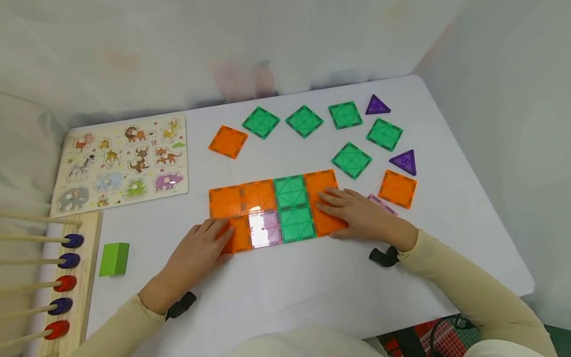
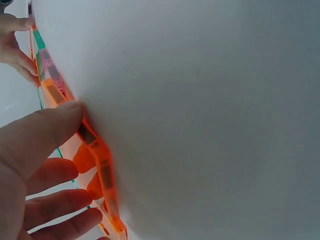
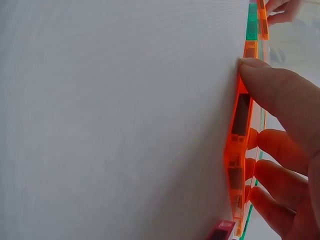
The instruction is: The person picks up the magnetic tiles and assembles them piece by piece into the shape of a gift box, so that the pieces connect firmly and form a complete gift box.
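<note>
My left hand [image 1: 194,253], right hand [image 1: 362,213]: loosely extended on orange tiles [image 1: 241,234], no grip; uneven push could buckle tile sheet [image 1: 291,192].

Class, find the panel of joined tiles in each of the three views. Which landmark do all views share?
Head: the joined tiles lie near the centre.
Left wrist: seen edge-on along the left side.
Right wrist: seen edge-on along the right side.
Shared landmark: the right hand, upper left in the left-wrist view, large at right in its own.
</note>
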A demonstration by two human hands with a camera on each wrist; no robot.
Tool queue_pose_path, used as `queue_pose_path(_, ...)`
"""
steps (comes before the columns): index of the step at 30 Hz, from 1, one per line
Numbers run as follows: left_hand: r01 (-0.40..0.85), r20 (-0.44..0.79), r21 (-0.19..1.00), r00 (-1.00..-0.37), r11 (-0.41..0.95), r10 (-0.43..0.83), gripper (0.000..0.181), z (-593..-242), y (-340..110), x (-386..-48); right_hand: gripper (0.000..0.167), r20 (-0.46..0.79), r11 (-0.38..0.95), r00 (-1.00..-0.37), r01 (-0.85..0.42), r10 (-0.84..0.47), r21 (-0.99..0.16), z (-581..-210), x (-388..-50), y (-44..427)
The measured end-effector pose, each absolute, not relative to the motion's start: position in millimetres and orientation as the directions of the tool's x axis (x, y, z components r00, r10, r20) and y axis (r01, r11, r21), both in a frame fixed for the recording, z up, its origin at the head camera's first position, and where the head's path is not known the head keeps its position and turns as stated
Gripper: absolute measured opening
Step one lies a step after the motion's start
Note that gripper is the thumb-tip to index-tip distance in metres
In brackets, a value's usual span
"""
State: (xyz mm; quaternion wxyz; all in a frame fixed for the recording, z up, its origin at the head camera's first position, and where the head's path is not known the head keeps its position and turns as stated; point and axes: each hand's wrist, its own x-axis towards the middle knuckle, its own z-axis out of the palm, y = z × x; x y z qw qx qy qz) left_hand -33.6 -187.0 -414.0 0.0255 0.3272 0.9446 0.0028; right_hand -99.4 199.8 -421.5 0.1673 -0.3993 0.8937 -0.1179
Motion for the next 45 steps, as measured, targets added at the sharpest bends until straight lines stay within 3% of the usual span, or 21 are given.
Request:
queue_pose_path(9, 0.605, -0.056, -0.037, -0.796, 0.795, 0.603, 0.052, -411, -188, -27, 0.072, -0.184, 0.642, -0.621, -0.690, -0.762, -0.334, -422, -100, 202)
queue_pose_path(17, 0.598, -0.024, 0.016, -0.801, 0.801, 0.598, 0.053, -417, -187, -27, 0.072, -0.186, 0.640, -0.620, -0.680, -0.762, -0.356, -422, -100, 203)
queue_pose_path(24, 0.551, 0.005, 0.193, -0.828, 0.812, 0.561, 0.058, -422, -186, -35, 0.071, -0.218, 0.656, -0.622, -0.671, -0.752, -0.346, -420, -100, 204)
queue_pose_path(30, 0.412, -0.122, 0.349, -0.871, 0.842, 0.477, 0.073, -427, -188, -41, 0.072, -0.224, 0.646, -0.610, -0.676, -0.760, -0.354, -419, -102, 203)
queue_pose_path(35, 0.365, -0.182, 0.371, -0.873, 0.854, 0.452, 0.076, -427, -187, -42, 0.072, -0.248, 0.654, -0.606, -0.678, -0.756, -0.336, -418, -104, 201)
queue_pose_path(38, 0.368, -0.175, 0.353, -0.877, 0.860, 0.447, 0.074, -427, -184, -41, 0.065, -0.246, 0.678, -0.632, -0.664, -0.734, -0.316, -411, -111, 201)
queue_pose_path(45, 0.398, -0.142, 0.304, -0.880, 0.866, 0.454, 0.070, -426, -179, -40, 0.054, -0.258, 0.885, -0.849, -0.424, -0.462, -0.192, -386, -158, 223)
